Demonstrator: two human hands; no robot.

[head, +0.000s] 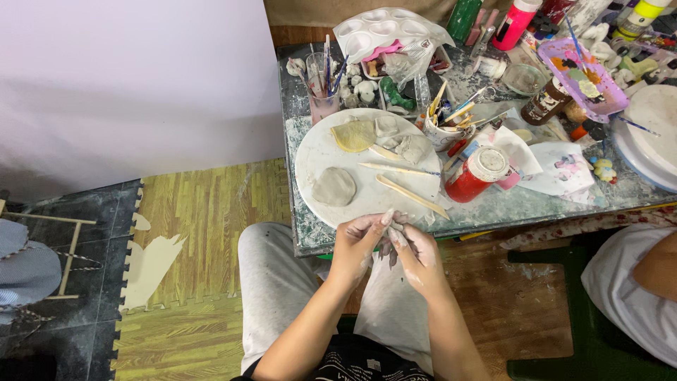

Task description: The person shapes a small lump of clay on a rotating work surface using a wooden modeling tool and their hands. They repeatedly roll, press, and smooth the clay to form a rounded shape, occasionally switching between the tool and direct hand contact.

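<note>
We see both hands meeting at the near edge of the table, just in front of the round white board. The left hand and right hand are curled inward with fingertips pressed together around a small bit of grey clay, mostly hidden between them; both are smeared with clay.

On the board lie a flat grey clay disc at the near left, a yellowish clay slab at the far side, grey lumps to its right, and wooden modelling sticks.

Just right of the board stands a red paint jar with a white lid, shut. A cup beyond it holds wooden tools and brushes. At the far left, a clear glass holds brushes standing upright. A white palette with hollow wells sits farther back, and a purple tray at the far right carries dabs of paint.
</note>
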